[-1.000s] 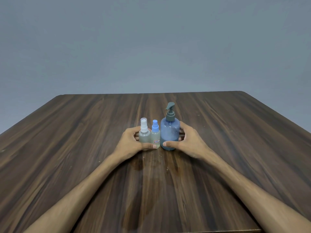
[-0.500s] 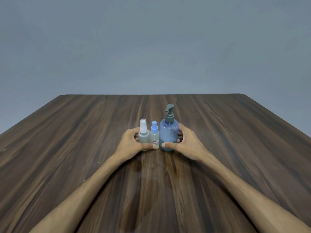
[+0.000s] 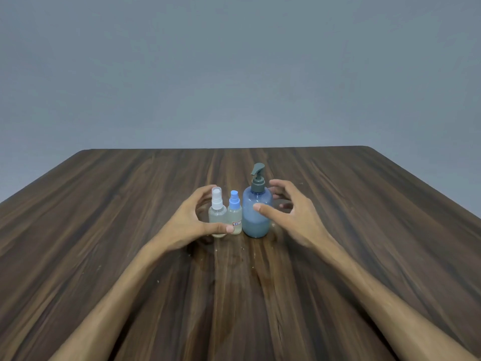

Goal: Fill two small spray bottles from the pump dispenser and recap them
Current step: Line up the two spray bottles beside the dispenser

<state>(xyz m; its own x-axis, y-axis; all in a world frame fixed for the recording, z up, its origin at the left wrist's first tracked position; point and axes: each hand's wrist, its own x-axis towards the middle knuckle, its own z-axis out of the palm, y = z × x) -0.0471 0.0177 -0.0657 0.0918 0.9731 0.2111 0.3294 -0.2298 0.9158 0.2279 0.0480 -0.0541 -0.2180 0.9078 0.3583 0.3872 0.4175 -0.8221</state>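
Observation:
Three bottles stand in a row mid-table, all capped. The clear spray bottle with a white top [image 3: 217, 217] is on the left, and a smaller one with a blue top and a label [image 3: 234, 217] stands beside it. To their right is the blue pump dispenser [image 3: 256, 217], partly filled. My left hand [image 3: 187, 222] cups loosely around the two small bottles. Its thumb lies across their lower fronts, and a gap shows between palm and bottle. My right hand [image 3: 294, 217] hovers beside the dispenser with fingers spread, the thumb tip just in front of its body.
The dark wood table [image 3: 104, 230] stretches wide on both sides and behind the bottles. A faint damp patch [image 3: 234, 259] and small specks lie in front of them. A plain grey wall is behind.
Both hands held the bottles before. My right hand has now come off the dispenser and spread open. My left hand's fingers have loosened and lifted behind the small bottles.

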